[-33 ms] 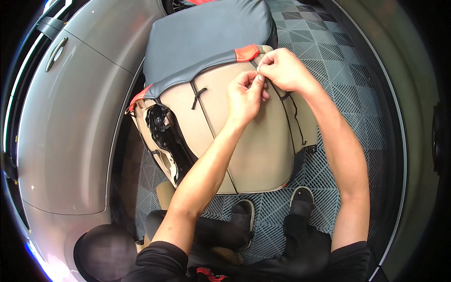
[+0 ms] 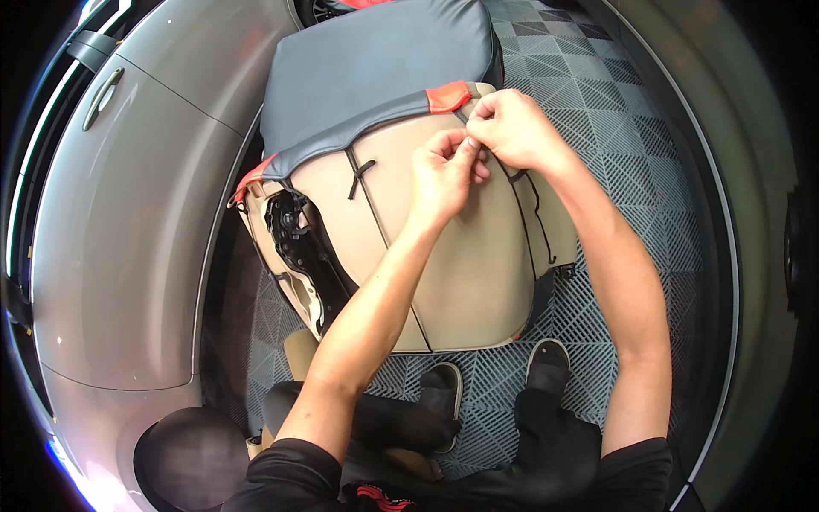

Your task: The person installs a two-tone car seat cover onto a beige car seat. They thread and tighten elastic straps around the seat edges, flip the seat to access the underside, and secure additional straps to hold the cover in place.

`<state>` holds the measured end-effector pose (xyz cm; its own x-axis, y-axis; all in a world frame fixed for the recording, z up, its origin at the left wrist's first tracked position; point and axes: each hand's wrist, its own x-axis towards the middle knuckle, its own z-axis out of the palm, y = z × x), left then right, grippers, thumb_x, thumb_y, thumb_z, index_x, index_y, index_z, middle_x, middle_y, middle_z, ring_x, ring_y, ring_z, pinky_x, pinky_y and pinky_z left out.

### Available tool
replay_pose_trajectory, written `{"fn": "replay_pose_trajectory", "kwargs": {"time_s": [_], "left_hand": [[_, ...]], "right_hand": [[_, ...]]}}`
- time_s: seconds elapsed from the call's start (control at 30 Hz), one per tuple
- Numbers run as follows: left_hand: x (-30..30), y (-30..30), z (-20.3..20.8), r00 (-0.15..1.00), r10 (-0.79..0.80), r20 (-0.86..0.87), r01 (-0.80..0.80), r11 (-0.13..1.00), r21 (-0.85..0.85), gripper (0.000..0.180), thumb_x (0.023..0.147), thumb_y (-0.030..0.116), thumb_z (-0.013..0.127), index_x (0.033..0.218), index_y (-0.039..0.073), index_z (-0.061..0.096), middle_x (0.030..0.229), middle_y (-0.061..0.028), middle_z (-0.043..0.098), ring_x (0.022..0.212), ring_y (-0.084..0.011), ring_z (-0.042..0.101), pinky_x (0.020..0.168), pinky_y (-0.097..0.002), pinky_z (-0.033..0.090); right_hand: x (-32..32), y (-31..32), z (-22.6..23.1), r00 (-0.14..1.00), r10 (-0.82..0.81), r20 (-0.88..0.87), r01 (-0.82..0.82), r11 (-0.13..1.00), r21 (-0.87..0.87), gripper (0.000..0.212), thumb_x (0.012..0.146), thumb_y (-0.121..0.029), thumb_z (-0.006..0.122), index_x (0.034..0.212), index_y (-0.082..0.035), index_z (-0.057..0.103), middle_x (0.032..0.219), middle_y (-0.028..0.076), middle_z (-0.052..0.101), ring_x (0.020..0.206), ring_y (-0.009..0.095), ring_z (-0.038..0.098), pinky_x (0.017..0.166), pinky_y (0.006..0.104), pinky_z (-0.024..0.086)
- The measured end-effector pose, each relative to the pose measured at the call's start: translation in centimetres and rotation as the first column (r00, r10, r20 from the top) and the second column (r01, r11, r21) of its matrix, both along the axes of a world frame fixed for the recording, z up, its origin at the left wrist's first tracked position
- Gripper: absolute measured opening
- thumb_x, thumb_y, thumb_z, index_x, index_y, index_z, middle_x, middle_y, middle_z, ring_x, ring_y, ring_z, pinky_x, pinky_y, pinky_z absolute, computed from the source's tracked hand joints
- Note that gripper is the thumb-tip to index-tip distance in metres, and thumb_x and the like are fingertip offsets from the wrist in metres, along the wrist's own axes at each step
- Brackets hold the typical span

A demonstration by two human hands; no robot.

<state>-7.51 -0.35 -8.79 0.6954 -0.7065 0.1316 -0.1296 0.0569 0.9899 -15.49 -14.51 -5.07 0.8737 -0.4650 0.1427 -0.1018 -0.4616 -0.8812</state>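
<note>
Both hands meet at the far right edge of the beige car seat (image 2: 444,273) lying on the grid floor (image 2: 631,128): the left hand (image 2: 444,175) and right hand (image 2: 512,128) pinch a thin black cord (image 2: 536,209) beside the grey cover (image 2: 375,68). The step looks like fastening that cover; next calls for steady tension. No containers show.

No packages, labels, signs or screens show anywhere in this view.

No visible shift since before: left hand (image 2: 444,175) and right hand (image 2: 512,130) at the same spot on black cord (image 2: 535,209).
</note>
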Motion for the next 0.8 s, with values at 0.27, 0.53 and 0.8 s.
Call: {"fn": "replay_pose_trajectory", "kwargs": {"time_s": [0.27, 0.53, 0.8], "left_hand": [[1.9, 0.2, 4.3, 0.987, -0.062, -0.149, 0.087, 0.982, 0.167, 0.031, 0.102, 0.023, 0.066, 0.119, -0.003, 0.068, 0.086, -0.0069, 0.070, 0.068, -0.0147, 0.069, 0.060, -0.0265, 0.056], [1.8, -0.2, 3.8, 0.920, -0.009, -0.391, 0.049, 0.994, 0.093, 0.027, 0.099, 0.022, 0.071, 0.115, 0.001, 0.067, 0.080, -0.0019, 0.065, 0.062, -0.0119, 0.064, 0.054, -0.0248, 0.052], [1.6, -0.7, 3.0, 0.942, 0.021, -0.336, -0.008, 0.999, 0.039, 0.023, 0.097, 0.018, 0.073, 0.110, -0.001, 0.067, 0.077, -0.0031, 0.067, 0.059, -0.0110, 0.062, 0.052, -0.0249, 0.050]], "right_hand": [[-0.4, -0.9, -0.6, 0.996, -0.007, 0.089, 0.010, 1.000, -0.027, 0.025, 0.089, -0.023, 0.066, 0.085, 0.001, 0.070, 0.069, 0.001, 0.060, 0.064, 0.010, 0.053, 0.060, 0.0307, 0.045], [-0.5, -1.1, -1.3, 0.991, 0.037, 0.128, -0.027, 0.996, -0.080, 0.028, 0.092, -0.025, 0.064, 0.094, 0.002, 0.071, 0.078, 0.011, 0.069, 0.071, 0.019, 0.064, 0.067, 0.0362, 0.051], [-0.4, -1.3, -1.7, 0.976, 0.117, 0.184, -0.138, 0.985, 0.102, 0.019, 0.099, -0.014, 0.062, 0.101, 0.000, 0.073, 0.077, -0.002, 0.063, 0.067, 0.005, 0.050, 0.059, 0.0239, 0.042]]}}
